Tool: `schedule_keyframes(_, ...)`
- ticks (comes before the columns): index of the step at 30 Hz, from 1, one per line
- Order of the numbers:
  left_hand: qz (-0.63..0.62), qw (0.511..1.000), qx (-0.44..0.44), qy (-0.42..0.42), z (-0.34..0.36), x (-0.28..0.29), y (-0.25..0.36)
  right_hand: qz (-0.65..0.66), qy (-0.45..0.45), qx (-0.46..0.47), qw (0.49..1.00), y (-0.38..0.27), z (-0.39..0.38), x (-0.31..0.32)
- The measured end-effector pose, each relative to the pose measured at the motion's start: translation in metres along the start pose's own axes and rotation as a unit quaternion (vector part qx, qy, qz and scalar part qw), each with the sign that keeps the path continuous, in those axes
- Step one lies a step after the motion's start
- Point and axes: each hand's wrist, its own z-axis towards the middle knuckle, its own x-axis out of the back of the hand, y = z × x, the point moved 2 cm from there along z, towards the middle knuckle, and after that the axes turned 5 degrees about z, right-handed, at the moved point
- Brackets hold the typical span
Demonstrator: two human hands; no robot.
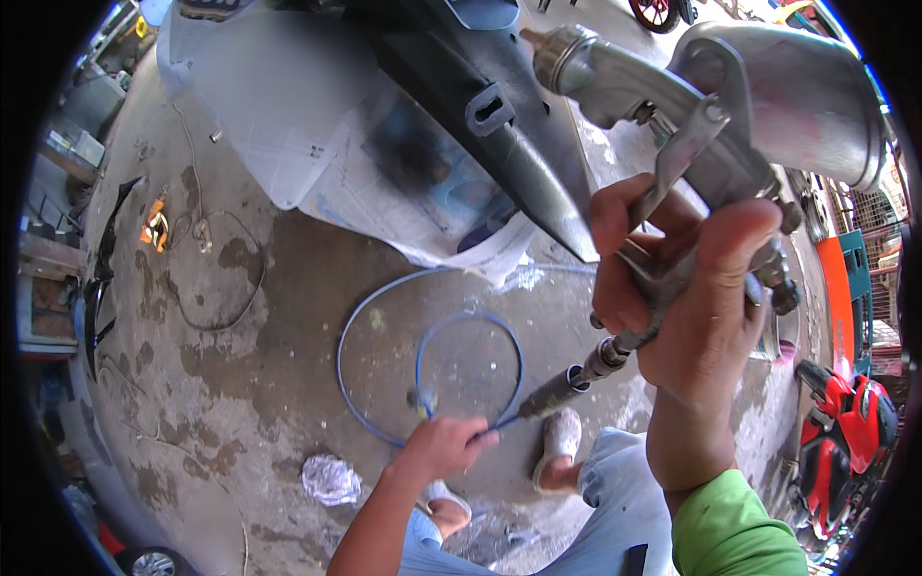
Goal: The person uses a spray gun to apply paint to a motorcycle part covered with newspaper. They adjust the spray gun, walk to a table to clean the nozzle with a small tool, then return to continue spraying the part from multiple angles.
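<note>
My right hand (706, 278) is closed around the handle of a metal spray gun (624, 82), raised close to the view at the upper right. Its fingers are at the trigger, and a dull silver cup (783, 101) is fixed to the gun. From the handle's lower end runs a dark grey sleeve (552, 394) into a blue air hose (343, 336), which loops on the floor. Lower down, my left hand (447, 446) has its fingers closed on the hose. A glossy black plastic panel (471, 115) lies beyond the gun's nozzle, over paper sheeting.
White paper sheeting (336, 182) covers something beneath the panel. Crumpled white plastic (331, 478) lies by my feet. Farther left are a thin cord (261, 278) and an orange tool (155, 226). A red motorcycle (840, 442) stands at the right, shelves (53, 259) at the left.
</note>
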Motion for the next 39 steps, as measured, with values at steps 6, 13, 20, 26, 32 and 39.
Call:
schedule_keyframes(6, 0.033, 0.99, 0.032, -0.13, -0.001, 0.039, -0.004, 0.062, 0.011, 0.075, 0.995, 0.018, 0.017, 0.005)
schedule_keyframes(13, 0.134, 0.986, 0.096, -0.025, -0.016, 0.038, 0.042, 0.136, -0.068, 0.137, 0.979, 0.008, 0.038, 0.01)
schedule_keyframes(20, 0.066, 0.997, 0.008, 0.026, -0.018, 0.021, 0.091, 0.131, -0.093, 0.078, 0.984, -0.029, 0.076, 0.045)
schedule_keyframes(26, -0.013, 0.984, -0.07, 0.161, -0.006, 0.015, 0.121, 0.098, -0.058, 0.085, 0.99, -0.039, 0.112, 0.086)
schedule_keyframes(32, 0.01, 0.957, -0.172, 0.234, 0.018, -0.008, 0.115, -0.061, -0.061, 0.167, 0.982, -0.061, 0.118, 0.12)
schedule_keyframes(39, -0.002, 0.995, -0.072, 0.062, 0.006, -0.023, 0.155, -0.057, -0.128, 0.123, 0.982, -0.074, 0.084, 0.135)
